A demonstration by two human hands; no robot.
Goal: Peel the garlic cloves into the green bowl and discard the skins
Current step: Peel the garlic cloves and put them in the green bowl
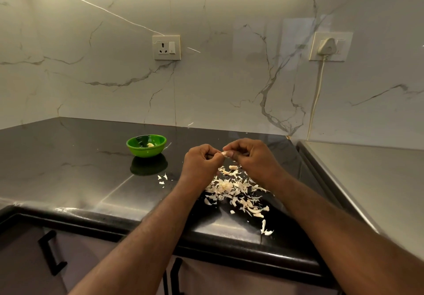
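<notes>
Above the black counter, my left hand (202,159) and my right hand (250,157) meet at a pale garlic clove (225,154), each pinching it with curled fingers. Under them, a heap of papery garlic skins (234,191) spreads over the counter, and one clove (233,167) lies at its far edge. The green bowl (146,146) stands to the left of my hands and holds a peeled clove (150,144).
A few stray skins (162,178) lie left of the heap, and one strip (265,228) near the counter's front edge (206,246). A steel surface (367,180) adjoins on the right. Two wall sockets sit on the marble backsplash, and the right one has a plug (327,46) with a cord.
</notes>
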